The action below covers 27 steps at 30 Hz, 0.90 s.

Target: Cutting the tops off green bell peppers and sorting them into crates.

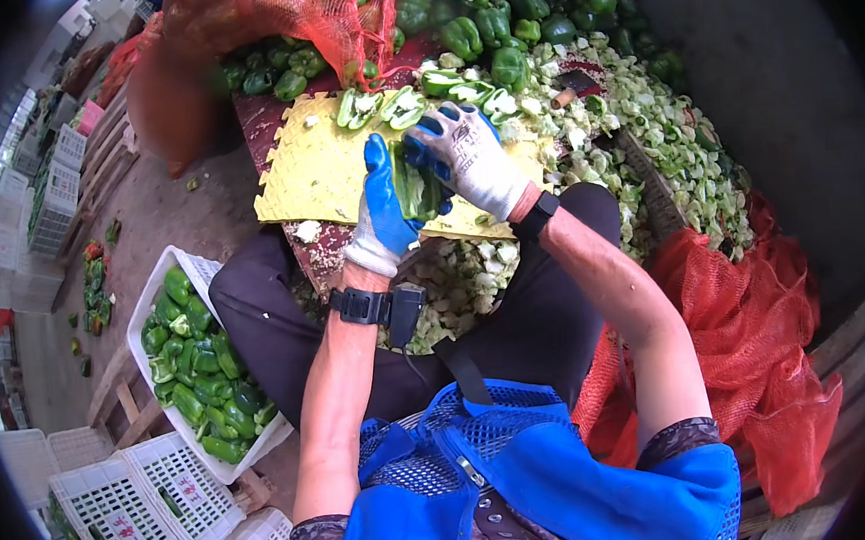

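Note:
Both hands wear white gloves with blue-coated palms and fingers. Between them, over the near part of a yellow foam mat [315, 168], is a green bell pepper [413, 188] with a hollow-looking side facing up. My left hand [380, 211] supports its left side, thumb pointing away from me. From the right, my right hand [473, 155] curls its fingers over the pepper's far end; some fingertips are hidden. Just beyond, pale-insided pepper halves [357, 109] lie on the mat's far edge. A tool with a wooden handle [563, 98] rests among scraps to the right.
Whole green peppers [505, 14] are heaped at the back, beside a red mesh sack [265, 19]. Pale pepper cores [643, 125] pile up on the right. A white crate [143, 290] of green peppers stands left of my legs. Red netting [727, 320] lies at my right.

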{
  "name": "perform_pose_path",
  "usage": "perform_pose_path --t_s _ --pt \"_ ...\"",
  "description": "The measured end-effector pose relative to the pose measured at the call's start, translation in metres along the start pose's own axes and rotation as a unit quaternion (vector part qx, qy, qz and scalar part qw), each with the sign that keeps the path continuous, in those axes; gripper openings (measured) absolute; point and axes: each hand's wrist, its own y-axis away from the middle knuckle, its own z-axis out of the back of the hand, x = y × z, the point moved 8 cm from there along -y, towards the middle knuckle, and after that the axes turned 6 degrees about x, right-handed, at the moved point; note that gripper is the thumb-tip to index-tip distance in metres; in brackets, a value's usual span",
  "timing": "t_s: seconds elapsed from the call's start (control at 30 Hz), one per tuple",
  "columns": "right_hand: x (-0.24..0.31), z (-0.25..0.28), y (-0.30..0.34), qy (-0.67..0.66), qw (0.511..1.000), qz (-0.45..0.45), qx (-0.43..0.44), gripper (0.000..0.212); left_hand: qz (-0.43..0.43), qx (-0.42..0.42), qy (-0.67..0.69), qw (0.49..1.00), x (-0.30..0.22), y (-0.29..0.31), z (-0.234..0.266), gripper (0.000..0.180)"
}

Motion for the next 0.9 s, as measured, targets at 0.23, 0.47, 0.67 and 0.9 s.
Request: perform_pose_path --t_s 0.23,0.47,0.67,0.9 --pt "-0.086 -0.057 0.010 -0.404 0.858 -0.290 -0.126 0.024 0.052 -0.082 -0.070 0.993 0.022 0.001 0.024 0.063" --pt "-0.089 -0.093 0.008 -0.256 0.933 -0.253 -0.022 0.029 0.031 -0.202 -0.852 0.483 -0.016 0.012 0.107 0.057" --pt "-0.115 -0.135 0.016 -0.425 0.874 -0.235 -0.008 0.028 -0.062 -0.291 -0.598 0.744 -0.075 0.045 0.090 0.045" --pt "-0.083 -0.159 -0.013 -0.393 0.895 -0.188 0.095 0.025 -0.150 -0.553 -0.527 0.628 -0.293 0.272 0.122 0.029"
